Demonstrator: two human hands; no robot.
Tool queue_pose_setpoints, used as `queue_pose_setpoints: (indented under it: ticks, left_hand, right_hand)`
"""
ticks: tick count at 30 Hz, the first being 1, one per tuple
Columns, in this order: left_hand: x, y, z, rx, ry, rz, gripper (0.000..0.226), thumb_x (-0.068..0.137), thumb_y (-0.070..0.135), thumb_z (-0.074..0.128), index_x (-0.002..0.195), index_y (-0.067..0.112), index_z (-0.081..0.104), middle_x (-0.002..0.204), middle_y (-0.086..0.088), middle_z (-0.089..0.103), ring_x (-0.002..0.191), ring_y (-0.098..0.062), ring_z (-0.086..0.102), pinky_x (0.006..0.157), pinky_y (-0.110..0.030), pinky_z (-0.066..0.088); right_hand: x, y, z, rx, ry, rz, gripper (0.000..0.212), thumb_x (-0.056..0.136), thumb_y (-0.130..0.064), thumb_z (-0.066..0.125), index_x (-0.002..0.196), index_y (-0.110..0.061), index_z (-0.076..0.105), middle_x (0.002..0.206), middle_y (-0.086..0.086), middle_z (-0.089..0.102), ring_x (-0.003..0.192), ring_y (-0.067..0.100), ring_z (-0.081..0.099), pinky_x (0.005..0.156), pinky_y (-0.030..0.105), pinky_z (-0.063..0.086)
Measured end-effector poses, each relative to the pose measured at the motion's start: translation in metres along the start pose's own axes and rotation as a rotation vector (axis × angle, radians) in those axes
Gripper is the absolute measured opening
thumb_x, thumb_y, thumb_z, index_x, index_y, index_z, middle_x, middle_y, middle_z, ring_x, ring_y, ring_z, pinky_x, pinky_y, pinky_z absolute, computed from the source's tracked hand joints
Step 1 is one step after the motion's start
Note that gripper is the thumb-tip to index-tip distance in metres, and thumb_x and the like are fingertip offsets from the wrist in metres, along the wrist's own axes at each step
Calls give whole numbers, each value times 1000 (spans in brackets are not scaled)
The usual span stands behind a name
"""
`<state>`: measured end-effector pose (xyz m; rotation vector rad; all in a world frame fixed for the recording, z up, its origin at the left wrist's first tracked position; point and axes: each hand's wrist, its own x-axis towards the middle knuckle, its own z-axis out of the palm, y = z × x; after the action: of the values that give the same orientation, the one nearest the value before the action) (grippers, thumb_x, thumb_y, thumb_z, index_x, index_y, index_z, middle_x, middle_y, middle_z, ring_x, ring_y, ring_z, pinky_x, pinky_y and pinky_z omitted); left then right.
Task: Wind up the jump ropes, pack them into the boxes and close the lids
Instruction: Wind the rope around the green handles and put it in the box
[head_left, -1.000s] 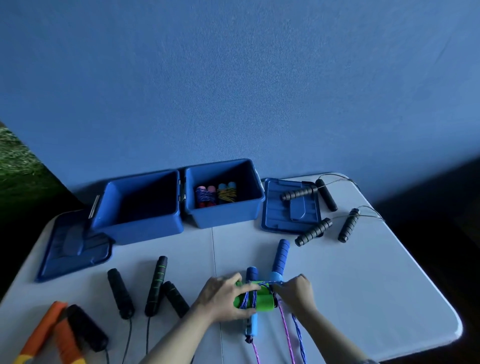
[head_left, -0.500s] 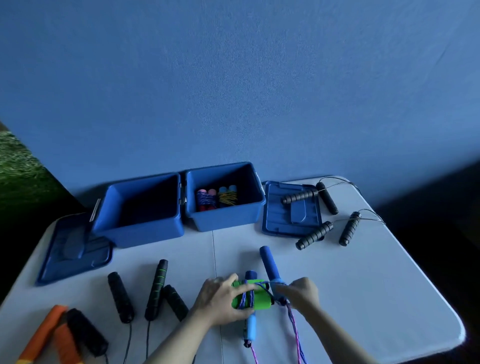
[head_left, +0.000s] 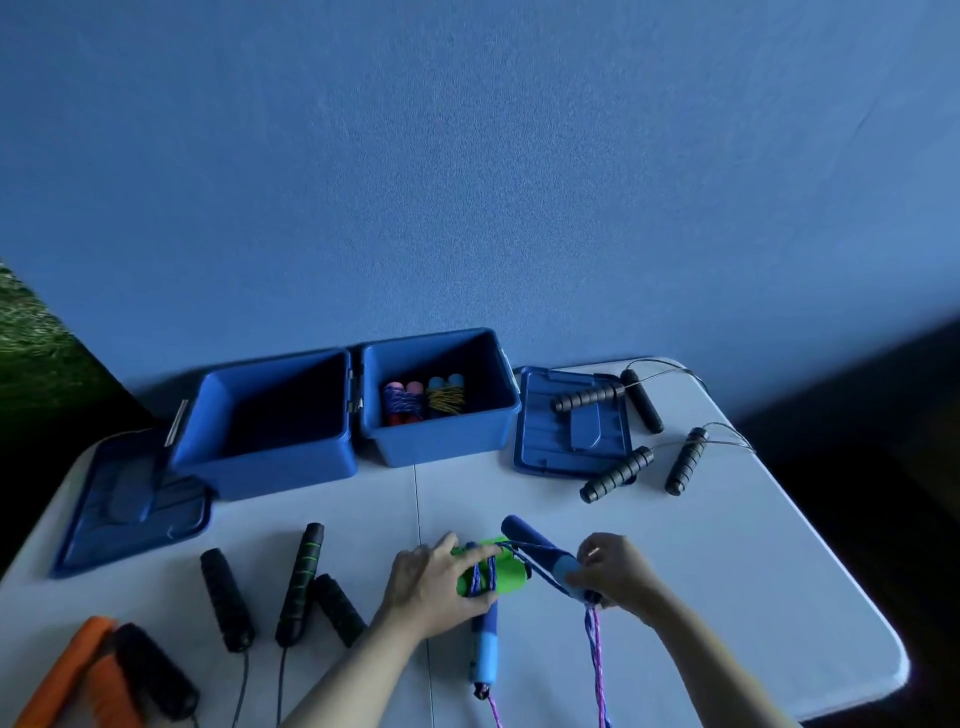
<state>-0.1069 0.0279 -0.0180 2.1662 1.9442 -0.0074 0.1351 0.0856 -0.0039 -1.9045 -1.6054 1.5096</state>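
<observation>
1. Two hands are at work in the head view, our only view. Our left hand (head_left: 434, 587) presses down on the green-and-blue handle (head_left: 485, 592), its fingers laid fairly straight over the green grip and the cord turns there.
2. Our right hand (head_left: 615, 571) is curled round the second blue handle (head_left: 545, 553), which lies tilted just right of the left hand and points up and away from the right hand.
3. The purple-blue cord (head_left: 595, 654) runs from between the two hands, crosses the green grip in a few turns, and hangs toward us below the right hand, off the worktop (head_left: 727, 561) edge.
4. We judge the step in hand to be winding this rope: some turns are on, much cord is loose.
5. The next move calls for the right hand to carry more cord round both handles while the left keeps them pinned.
6. Beyond the left hand stand two open boxes: the right box (head_left: 441, 441) holds two wound ropes, the left box (head_left: 270, 447) looks empty. A lid (head_left: 566, 452) lies beyond the right hand, another lid (head_left: 130, 509) far left of the left hand.
7. Several black-handled ropes (head_left: 298, 582) wait left of the left hand.
</observation>
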Motion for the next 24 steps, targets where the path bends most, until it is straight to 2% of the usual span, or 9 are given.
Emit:
queue_pose_setpoints:
  ticks: [3,5,9,13,16,21,24]
  left_hand:
    - [-1,1,-2,20,7,30,62,77,72,41,136,63,23,120,12,51,105,-20,61,88,-31,43]
    - [-1,3,-2,20,2,40,63,77,71,42,137,63,24,123,12,51,105,-21,62,88,-31,43]
    - [-1,5,-1,11,-1,40,64,77,72,42,137,64,21,117,9,52,102,-22,62,85,-30,43]
    - [-2,10,-1,-28,6,24,61,76,71,40,134,67,19,107,7,52,98,-24,63,84,-32,45]
    - [1,16,1,-27,3,6,60,77,69,39,134,64,21,104,5,51,98,-24,63,85,-31,45]
    - [1,14,5,-34,13,-30,61,76,70,40,134,61,22,106,7,52,98,-22,64,83,-30,45]
    - [2,17,6,-47,6,-33,61,77,70,41,135,60,24,108,8,53,99,-21,63,85,-30,46]
  right_hand:
    - [-2,-6,-2,-218,159,-131,14,65,-21,75,70,-17,62,73,0,61,58,10,50,50,21,39]
    - [-4,-8,-6,-196,184,-176,11,69,-22,74,74,-19,65,79,2,64,58,10,54,49,18,39]
    - [-9,-4,-19,-22,91,-178,15,64,-19,73,73,-12,63,74,8,64,47,13,55,47,24,47]
    - [-15,-4,-33,83,-8,-165,24,56,-19,65,64,-7,46,58,8,50,44,18,45,47,27,40]
    - [-16,-6,-35,61,-94,-200,26,58,-18,64,68,-8,42,55,9,48,46,18,41,50,30,36]
    - [-17,-2,-44,2,-157,-199,29,59,-14,65,76,-4,44,67,16,54,53,19,42,52,30,33]
    - [-14,-1,-48,56,-214,-125,28,56,-8,63,78,-6,45,75,22,54,57,23,43,52,32,35]
